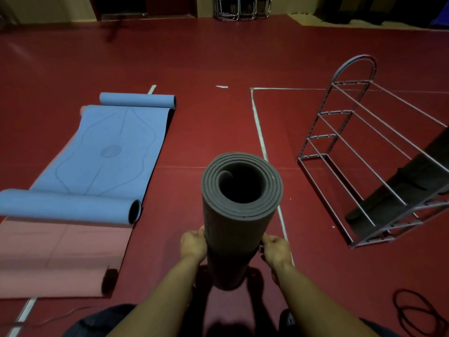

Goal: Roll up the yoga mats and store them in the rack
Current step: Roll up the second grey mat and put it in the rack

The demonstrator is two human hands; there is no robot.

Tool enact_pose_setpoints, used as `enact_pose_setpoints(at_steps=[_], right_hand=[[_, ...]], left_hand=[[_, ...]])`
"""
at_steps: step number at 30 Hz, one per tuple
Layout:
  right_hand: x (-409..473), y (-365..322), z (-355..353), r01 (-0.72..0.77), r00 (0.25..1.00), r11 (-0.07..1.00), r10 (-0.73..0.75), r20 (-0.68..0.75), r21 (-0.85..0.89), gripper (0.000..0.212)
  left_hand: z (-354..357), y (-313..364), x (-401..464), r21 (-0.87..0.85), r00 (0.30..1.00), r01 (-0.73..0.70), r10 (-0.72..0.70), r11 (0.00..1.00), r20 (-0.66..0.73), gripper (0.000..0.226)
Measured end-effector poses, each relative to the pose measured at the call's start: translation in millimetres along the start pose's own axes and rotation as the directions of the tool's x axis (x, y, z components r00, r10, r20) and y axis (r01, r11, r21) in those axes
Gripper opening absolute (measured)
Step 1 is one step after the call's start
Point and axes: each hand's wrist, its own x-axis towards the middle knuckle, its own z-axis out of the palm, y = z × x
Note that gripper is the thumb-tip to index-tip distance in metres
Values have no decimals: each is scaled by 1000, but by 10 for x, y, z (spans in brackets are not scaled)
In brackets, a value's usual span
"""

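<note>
A rolled grey yoga mat [233, 229] stands upright in front of me, its spiral open end facing the camera. My left hand [193, 244] grips its left side and my right hand [275, 249] grips its right side, both at mid-height. To the left, a blue mat [107, 152] lies flat on the floor with both ends curled into rolls. A pink mat [56, 259] lies partly under the blue one, nearer to me. The metal wire rack [340, 147] stands to the right, with a dark rolled mat [398, 190] resting on a lower tier.
The floor [218, 122] is dark red with white lines. A black cord loop [418, 310] lies at the lower right. Stacked metal chairs [240, 8] stand against the far wall.
</note>
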Motion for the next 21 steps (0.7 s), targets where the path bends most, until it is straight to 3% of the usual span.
enact_pose_setpoints(at_steps=[3, 5, 9, 11, 13, 16, 21], right_hand=[[-207, -220, -70, 58, 994, 992, -47, -95, 115, 30], [-390, -493, -99, 172, 980, 964, -146, -137, 203, 31], [-829, -1320, -251, 512, 859, 794, -473, -195, 329, 44], [-1061, -1674, -338, 604, 791, 734, -600, -118, 310, 51], [-1217, -1794, -315, 587, 792, 761, -611, 1, 277, 68], [-1260, -1752, -212, 495, 848, 825, -528, 56, 271, 82], [-1117, -1865, -167, 419, 863, 823, -492, 112, 384, 44]], left_hand=[[-66, 105, -107, -95, 1000, 13, -13, 995, 3, 35], [-106, 320, -294, -151, 996, -52, 41, 987, -75, 39], [-374, 989, -801, -400, 943, -322, 253, 858, -218, 50], [-531, 1297, -1010, -460, 884, -466, 412, 755, -220, 63], [-576, 1498, -1201, -436, 845, -510, 526, 742, -92, 76], [-431, 1569, -1284, -354, 836, -505, 549, 787, 27, 74], [-331, 1650, -1102, -442, 874, -434, 486, 785, 5, 66]])
